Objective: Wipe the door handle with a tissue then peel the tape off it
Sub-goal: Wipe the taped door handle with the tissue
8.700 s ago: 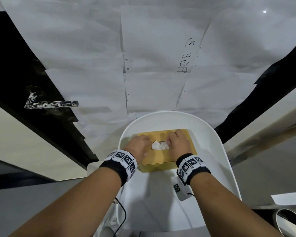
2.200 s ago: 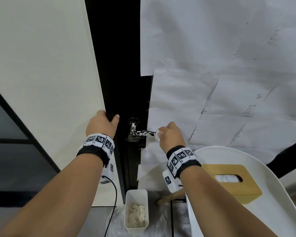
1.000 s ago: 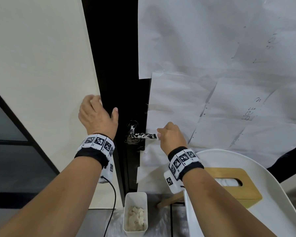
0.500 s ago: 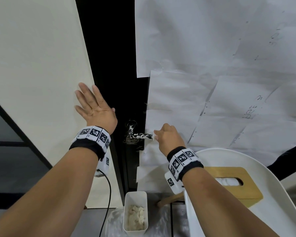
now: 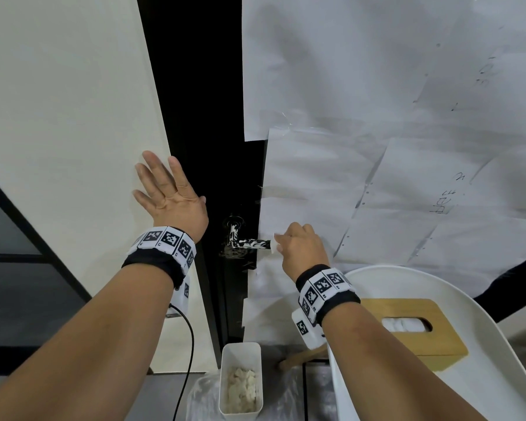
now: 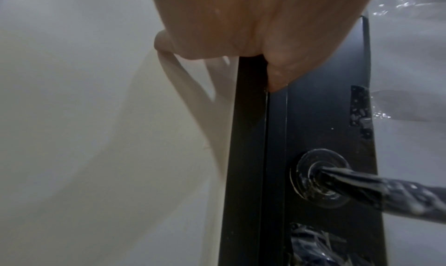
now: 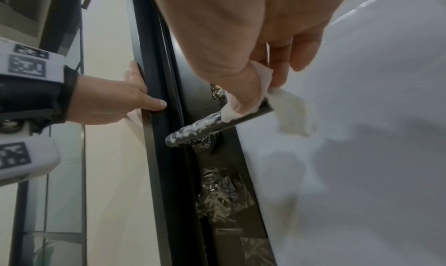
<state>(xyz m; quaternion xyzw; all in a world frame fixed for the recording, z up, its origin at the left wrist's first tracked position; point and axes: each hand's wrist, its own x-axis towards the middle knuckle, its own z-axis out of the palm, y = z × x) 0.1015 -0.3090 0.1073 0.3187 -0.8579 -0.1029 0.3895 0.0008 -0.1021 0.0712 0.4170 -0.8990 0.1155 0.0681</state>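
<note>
A black lever door handle [image 5: 249, 244] smeared with white sticks out from the black door frame, also seen in the left wrist view [image 6: 386, 191] and right wrist view [image 7: 205, 128]. My right hand [image 5: 298, 247] pinches a white tissue [image 7: 292, 109] around the free end of the handle. My left hand [image 5: 167, 192] lies flat with straight fingers on the cream wall left of the frame, its thumb [image 7: 154, 104] against the frame's edge. Crinkled clear tape [image 7: 217, 193] clings to the frame below the handle.
White paper sheets [image 5: 377, 117] cover the door right of the handle. A white chair [image 5: 483, 344] at lower right carries a wooden tissue box [image 5: 413, 326]. On the floor below the handle stands a white bin [image 5: 240, 381] with crumpled tissues inside. A cable hangs from my left wrist.
My left hand let go of the frame's edge and spread flat on the wall, sliding up. My right hand has stayed at the handle's end with the tissue.
</note>
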